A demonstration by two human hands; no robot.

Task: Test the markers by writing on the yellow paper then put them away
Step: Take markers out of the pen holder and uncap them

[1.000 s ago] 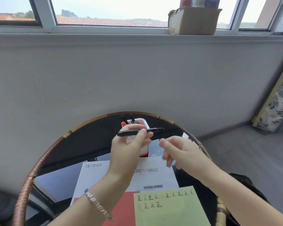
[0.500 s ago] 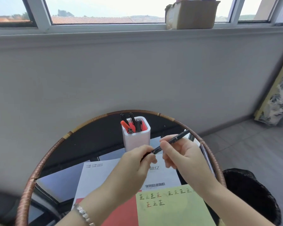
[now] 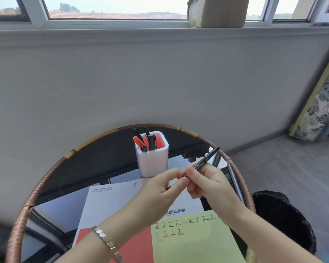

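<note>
My right hand (image 3: 207, 185) grips a black marker (image 3: 207, 158) by its barrel, the far end tilted up to the right. My left hand (image 3: 163, 188) pinches the marker's near end, where the cap sits; the cap itself is hidden by my fingers. Both hands hover above the table just in front of a white pen holder (image 3: 152, 158) with a red inside, which holds several black and red markers. The yellow paper (image 3: 194, 243) lies near me with rows of black and red written characters.
The round glass table has a rattan-wrapped rim (image 3: 46, 175). A white and red booklet (image 3: 112, 202) lies under the yellow paper. A black bin (image 3: 281, 215) stands on the floor at the right. A cardboard box (image 3: 218, 10) sits on the window sill.
The marker went from my left hand, held level in front of the holder, to my right hand; it is now tilted, and my left hand pinches its near end.
</note>
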